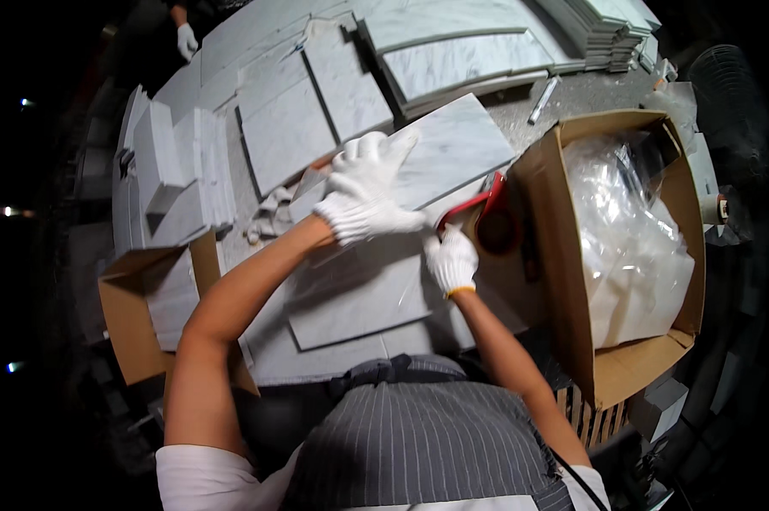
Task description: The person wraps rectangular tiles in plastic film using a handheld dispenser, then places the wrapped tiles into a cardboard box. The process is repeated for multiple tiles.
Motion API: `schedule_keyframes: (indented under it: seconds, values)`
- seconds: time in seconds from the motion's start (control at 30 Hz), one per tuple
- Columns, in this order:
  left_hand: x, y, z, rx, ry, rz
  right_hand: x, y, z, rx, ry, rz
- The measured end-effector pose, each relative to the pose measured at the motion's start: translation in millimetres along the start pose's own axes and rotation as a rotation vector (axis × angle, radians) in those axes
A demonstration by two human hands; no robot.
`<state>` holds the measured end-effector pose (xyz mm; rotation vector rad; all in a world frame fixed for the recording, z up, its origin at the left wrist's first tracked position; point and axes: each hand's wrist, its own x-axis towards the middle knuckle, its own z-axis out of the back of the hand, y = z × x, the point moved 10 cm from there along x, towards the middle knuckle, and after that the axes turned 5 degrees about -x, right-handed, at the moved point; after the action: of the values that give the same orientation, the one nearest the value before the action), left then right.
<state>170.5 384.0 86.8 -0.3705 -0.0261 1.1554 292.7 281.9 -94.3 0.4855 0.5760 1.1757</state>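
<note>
My left hand [369, 189], in a white knit glove, rests on a grey-veined white marble tile [457, 149]. Its fingers are stretched out across the tile's left part, with the thumb pointing toward my right hand. Closed round the handle of a red tape dispenser [497, 198], my gloved right hand [451, 260] is beside the tile's near edge. The dispenser carries a dark roll of tape. Closer to me, another marble tile [359, 298] lies flat on the table under my arms.
An open cardboard box [584, 341] with clear plastic wrap stands at right. At left are stacked white pieces [163, 162] and a smaller open carton [133, 358]. More marble tiles [465, 64] lie farther back. A co-worker's gloved hand [187, 41] shows at far left.
</note>
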Motion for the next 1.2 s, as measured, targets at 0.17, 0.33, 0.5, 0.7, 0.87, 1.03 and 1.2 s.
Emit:
schedule_keyframes:
  seconds: [0.17, 0.33, 0.5, 0.7, 0.87, 1.03, 1.2]
  values:
    - [-138, -1, 0, -0.052, -0.027, -0.178, 8, -5, -11, 0.280, 0.090, 0.126]
    - [-221, -1, -71, -0.088, 0.065, -0.143, 12, 1, -8, 0.095, 0.308, -0.093]
    - [-233, -9, -114, -0.013, 0.042, -0.105, 15, 1, -7, 0.125, 0.340, -0.086]
    - [-214, -2, -128, 0.016, 0.015, -0.086, 23, -7, -16, 0.068, 0.437, -0.100]
    - [-204, 6, -130, 0.062, 0.021, -0.064, 18, 1, -16, 0.144, 0.505, -0.119]
    - [-199, 7, -127, 0.101, 0.032, -0.071, 27, -17, -33, 0.289, 0.520, -0.167]
    - [-198, 16, -125, 0.081, 0.019, -0.053, 26, -16, -33, 0.359, 0.522, -0.182]
